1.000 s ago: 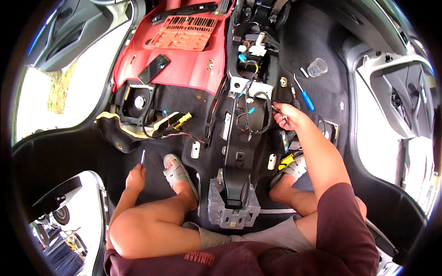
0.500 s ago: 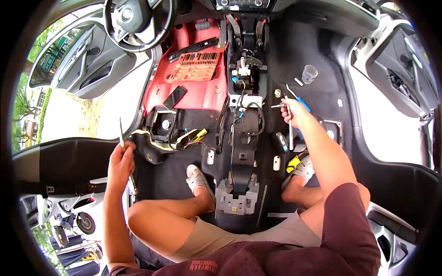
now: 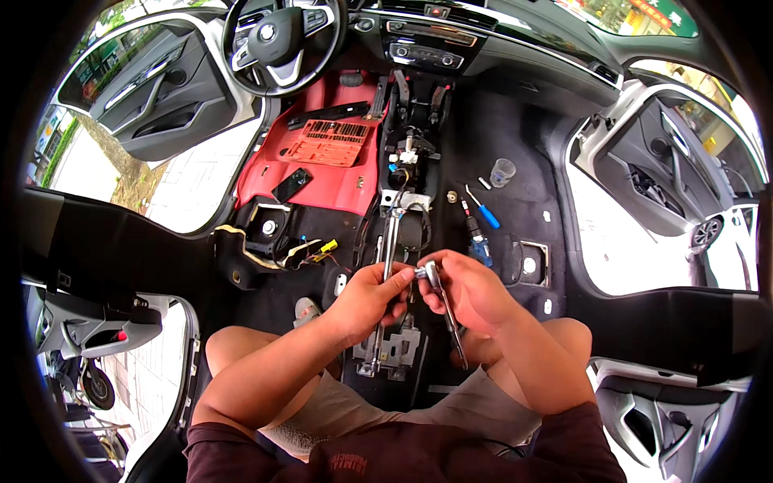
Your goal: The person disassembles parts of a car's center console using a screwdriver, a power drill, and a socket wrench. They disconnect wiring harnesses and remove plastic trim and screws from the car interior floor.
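We see the left hand closed around a long metal rod, above the near end of the centre console; the right hand is curled round a ratchet, its head at the left thumb. We note a phone by the near edge of the red mat.

A bar sits in the left hand, a ratchet in the right hand. Ahead and left of the hands, a phone and, beyond it, a tool case lie on a mat; ahead and right, a screwdriver lies on the floor with a cup beyond it.
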Demonstrator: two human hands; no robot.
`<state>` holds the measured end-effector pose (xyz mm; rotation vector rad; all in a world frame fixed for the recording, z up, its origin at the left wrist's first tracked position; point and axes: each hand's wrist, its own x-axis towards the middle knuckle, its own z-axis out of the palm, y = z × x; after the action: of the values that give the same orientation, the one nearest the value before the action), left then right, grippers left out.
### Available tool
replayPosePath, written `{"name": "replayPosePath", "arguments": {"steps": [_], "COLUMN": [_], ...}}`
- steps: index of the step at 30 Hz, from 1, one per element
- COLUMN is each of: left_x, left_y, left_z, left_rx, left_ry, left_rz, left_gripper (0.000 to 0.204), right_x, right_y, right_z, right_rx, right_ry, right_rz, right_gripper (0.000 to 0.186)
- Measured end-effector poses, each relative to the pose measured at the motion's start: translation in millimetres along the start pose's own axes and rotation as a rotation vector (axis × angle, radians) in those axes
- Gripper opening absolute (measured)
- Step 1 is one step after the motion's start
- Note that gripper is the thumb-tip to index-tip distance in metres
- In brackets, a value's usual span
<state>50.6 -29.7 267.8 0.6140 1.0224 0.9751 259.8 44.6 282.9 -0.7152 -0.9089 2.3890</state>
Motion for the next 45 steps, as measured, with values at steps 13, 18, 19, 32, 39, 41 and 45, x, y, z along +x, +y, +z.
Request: {"name": "replayPosePath", "arguments": {"steps": [13,18,19,32,39,41,45], "left_x": [1.6,1.3,4.8,28.9,30.8,32.0,35.7], "left_y": [27.3,60.6,62.8,47.2,53.1,49.0,34.3], "left_z": [-18.5,-31.8,-29.8,-50.0,-47.4,-50.3,-50.4], "left_rx": [-0.122,-0.436,-0.521,-1.122,-1.055,-1.001,-0.833], "left_ry": [0.029,0.136,0.152,0.203,0.254,0.239,0.221], "left_rz": [0.068,0.151,0.157,-0.036,0.023,0.025,-0.123], "left_gripper": [0.018,0.011,0.011,0.03,0.025,0.022,0.011], "right_x": [15.2,15.4,13.4,2.2,7.5,16.7,13.8], "right_y": [5.5,-19.1,-9.2,46.8,43.2,31.8,26.1], "right_z": [-9.3,-16.9,-7.9,14.9,13.6,17.2,30.3], "right_rx": [0.156,-0.079,-0.161,-0.883,-0.959,-1.162,-1.486], "right_ry": [0.012,-0.026,-0.005,-0.264,-0.213,-0.322,-0.521], "right_rz": [-0.258,-0.355,-0.318,-0.821,-0.844,-0.974,-1.073], "right_gripper": [0.033,0.03,0.029,0.033,0.036,0.039,0.045]}}
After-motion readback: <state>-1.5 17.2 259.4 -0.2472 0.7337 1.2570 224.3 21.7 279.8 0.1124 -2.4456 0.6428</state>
